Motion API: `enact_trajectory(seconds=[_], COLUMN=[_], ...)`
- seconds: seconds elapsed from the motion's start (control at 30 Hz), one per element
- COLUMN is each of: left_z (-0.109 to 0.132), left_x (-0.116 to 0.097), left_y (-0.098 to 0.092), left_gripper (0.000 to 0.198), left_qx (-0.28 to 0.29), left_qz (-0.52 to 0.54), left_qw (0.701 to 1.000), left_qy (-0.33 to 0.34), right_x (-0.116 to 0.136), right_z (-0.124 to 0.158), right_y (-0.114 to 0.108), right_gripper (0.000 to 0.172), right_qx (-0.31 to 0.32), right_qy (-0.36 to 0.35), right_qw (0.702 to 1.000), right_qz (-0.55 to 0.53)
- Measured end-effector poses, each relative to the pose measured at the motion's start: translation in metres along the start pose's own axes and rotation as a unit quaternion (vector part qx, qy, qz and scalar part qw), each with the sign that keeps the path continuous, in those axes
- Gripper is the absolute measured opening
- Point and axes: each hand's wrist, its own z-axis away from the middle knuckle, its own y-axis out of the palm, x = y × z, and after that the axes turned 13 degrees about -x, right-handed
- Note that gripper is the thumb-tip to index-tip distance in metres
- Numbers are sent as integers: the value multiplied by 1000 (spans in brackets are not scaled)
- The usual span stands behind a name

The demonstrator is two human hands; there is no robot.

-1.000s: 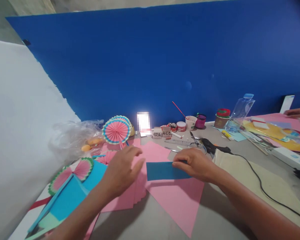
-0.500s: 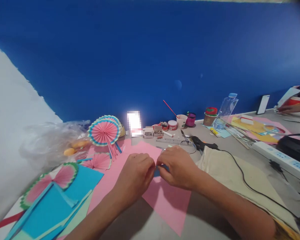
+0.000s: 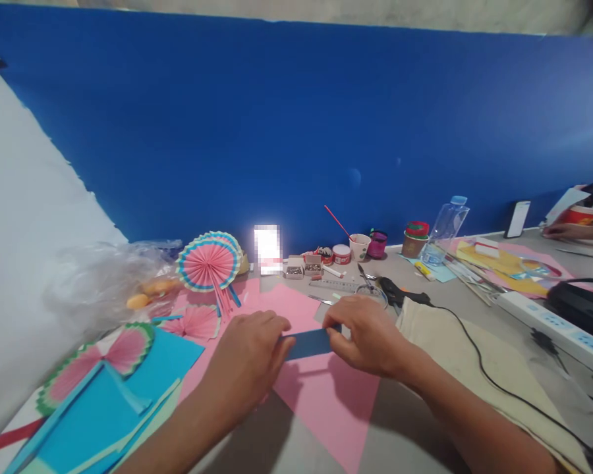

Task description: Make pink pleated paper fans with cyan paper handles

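Observation:
A dark blue paper strip (image 3: 308, 345) is stretched between my two hands, above a sheet of pink paper (image 3: 343, 411). My left hand (image 3: 250, 352) pinches its left end between thumb and fingers. At the other end, my right hand (image 3: 366, 336) is closed on the strip in the same way. Left of my hands, a round pleated paper fan (image 3: 209, 262) in pink, blue and cream stands against the wall. A second fan with a green edge (image 3: 128, 349) lies on blue paper (image 3: 172, 359).
Behind my hands are a ruler (image 3: 333, 285), small boxes of metal bits (image 3: 294, 268) and a white cup (image 3: 359, 247). A black glue gun (image 3: 400, 289) with a cord lies beside a beige cloth (image 3: 474, 355). Further right are a plastic bottle (image 3: 442, 230), a power strip (image 3: 556, 326) and another person's hand (image 3: 566, 231).
My hands have moved apart, and more of the dark blue strip shows between them. The view has tilted up slightly.

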Motion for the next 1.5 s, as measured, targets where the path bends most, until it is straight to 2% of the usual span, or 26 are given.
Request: enact_trajectory(seconds=[0.1, 0.2, 0.3, 0.4, 0.5, 0.57, 0.67, 0.73, 0.8, 0.87, 0.97, 1.07, 1.2, 1.37, 1.43, 1.5], left_z=[-8, -11, -9, -5, -1, 2, 3, 2, 0, -3, -9, -11, -3, 22, 33, 42], left_x=[-18, -26, -24, -16, -4, 4, 8, 4, -5, -15, -27, -31, -20, 10, 28, 46], left_y=[10, 19, 25, 20, 8, -1, -9, -10, -8, -4, 2, 6, 1, -19, -30, -41], left_gripper=[20, 25, 25, 24, 27, 28, 27, 27, 27, 26, 22, 17, 17, 20, 19, 20], left_qx=[6, -9, -22, -14, -5, -9, -10, 1, 14, 22, 22, 10, 13, 28, 31, 18], left_qz=[-14, -27, -37, -36, -19, 12, 67, 81, 78, 65, 22, -11, -5, 1, -21, -61], left_qw=[1000, 998, 995, 994, 997, 999, 998, 996, 996, 997, 999, 1000, 1000, 997, 994, 987], left_qy=[17, 50, 85, 102, 81, 44, -6, -26, -38, -38, -19, -13, -23, -69, -100, -145], right_x=[9, 14, 14, 3, -19, -30, -27, -14, 0, 9, 13, 8, -6, -32, -42, -49], right_z=[1, 2, 3, 5, 5, 2, -4, -6, -6, -4, 0, 2, 2, 2, 2, 1], right_y=[3, 6, 10, 7, -5, -15, -20, -14, -1, 11, 19, 14, 0, -11, -13, -13], right_gripper=[13, 12, 11, 13, 14, 16, 15, 22, 9, 11, 13, 15, 16, 16, 16, 17], right_qx=[5, 13, 19, 12, -14, -38, -37, -9, -2, -20, -46, -35, 21, 85, 85, 49], right_qy=[-9, -16, -23, -24, 1, 56, 114, 89, 54, 23, 0, 14, 78, 163, 169, 167], right_qw=[1000, 1000, 999, 1000, 1000, 998, 988, 985, 989, 991, 990, 988, 982, 958, 960, 969], right_qz=[-2, 3, 19, 15, -3, -16, -94, -145, -140, -130, -137, -147, -173, -221, -208, -174])
